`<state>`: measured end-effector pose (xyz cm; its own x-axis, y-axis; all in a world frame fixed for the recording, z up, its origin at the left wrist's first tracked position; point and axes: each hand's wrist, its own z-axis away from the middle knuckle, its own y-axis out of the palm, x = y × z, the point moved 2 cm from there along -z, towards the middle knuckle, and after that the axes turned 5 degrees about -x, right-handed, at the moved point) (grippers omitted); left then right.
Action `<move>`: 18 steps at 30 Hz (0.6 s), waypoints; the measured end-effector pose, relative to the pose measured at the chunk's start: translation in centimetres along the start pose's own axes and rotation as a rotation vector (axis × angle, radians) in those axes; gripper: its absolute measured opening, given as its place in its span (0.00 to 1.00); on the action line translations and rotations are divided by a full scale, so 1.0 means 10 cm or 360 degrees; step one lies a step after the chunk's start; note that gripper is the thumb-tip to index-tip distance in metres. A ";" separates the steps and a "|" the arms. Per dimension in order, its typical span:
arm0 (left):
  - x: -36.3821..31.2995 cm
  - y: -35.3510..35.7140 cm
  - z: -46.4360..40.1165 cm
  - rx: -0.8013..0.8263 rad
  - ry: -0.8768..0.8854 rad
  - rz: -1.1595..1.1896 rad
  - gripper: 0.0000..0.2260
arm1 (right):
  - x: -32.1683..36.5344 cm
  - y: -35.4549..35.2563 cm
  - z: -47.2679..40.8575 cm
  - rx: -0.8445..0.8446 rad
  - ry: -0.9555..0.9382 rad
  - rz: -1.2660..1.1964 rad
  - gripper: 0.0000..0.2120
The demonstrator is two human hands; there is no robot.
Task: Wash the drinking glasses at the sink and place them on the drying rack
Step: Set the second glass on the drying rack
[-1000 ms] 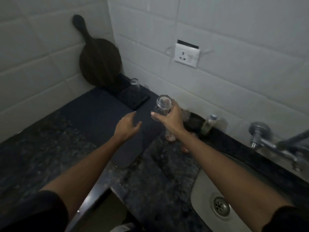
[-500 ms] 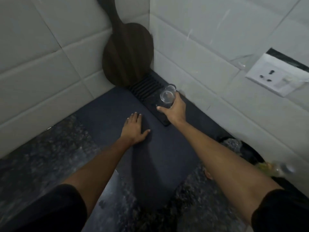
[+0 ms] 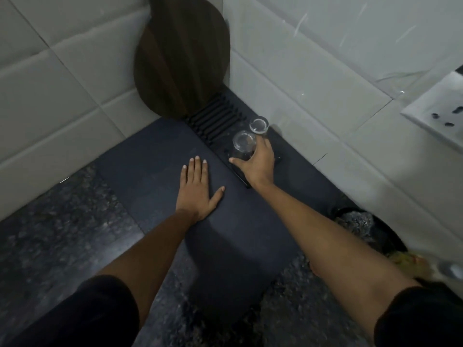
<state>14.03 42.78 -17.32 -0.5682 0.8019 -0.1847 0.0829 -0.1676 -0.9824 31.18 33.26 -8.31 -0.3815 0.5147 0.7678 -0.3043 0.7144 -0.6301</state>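
Observation:
My right hand [image 3: 258, 164] grips a clear drinking glass [image 3: 243, 144] over the near end of the black slotted drying rack [image 3: 215, 118]; I cannot tell whether its bottom touches the rack. A second clear glass [image 3: 259, 124] stands on the rack just behind it, next to the wall. My left hand [image 3: 196, 189] lies flat, fingers straight, on the dark mat [image 3: 155, 156] left of the rack.
A dark round wooden board [image 3: 181, 53] leans in the tiled corner behind the rack. A white wall socket [image 3: 441, 108] sits at the right. Speckled stone counter [image 3: 57, 226] surrounds the mat. A dark round object with something crumpled [image 3: 360, 221] lies at the right, by my forearm.
My right hand has carried the glass from near the sink to the rack in the corner, beside the other glass. My left hand has come down flat on the mat.

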 end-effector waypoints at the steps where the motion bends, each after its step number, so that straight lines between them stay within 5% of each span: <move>1: 0.01 0.00 0.00 -0.0009 -0.0001 0.0008 0.43 | 0.00 0.01 0.00 -0.0015 0.0004 0.0005 0.36; 18: 0.00 -0.01 0.01 -0.0021 0.0010 0.0008 0.43 | 0.03 0.17 0.09 -0.0174 0.0139 -0.0033 0.32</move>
<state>13.98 42.72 -17.20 -0.5626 0.8047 -0.1896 0.0964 -0.1639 -0.9818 29.76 34.19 -9.29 -0.2974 0.5350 0.7908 -0.2126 0.7703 -0.6012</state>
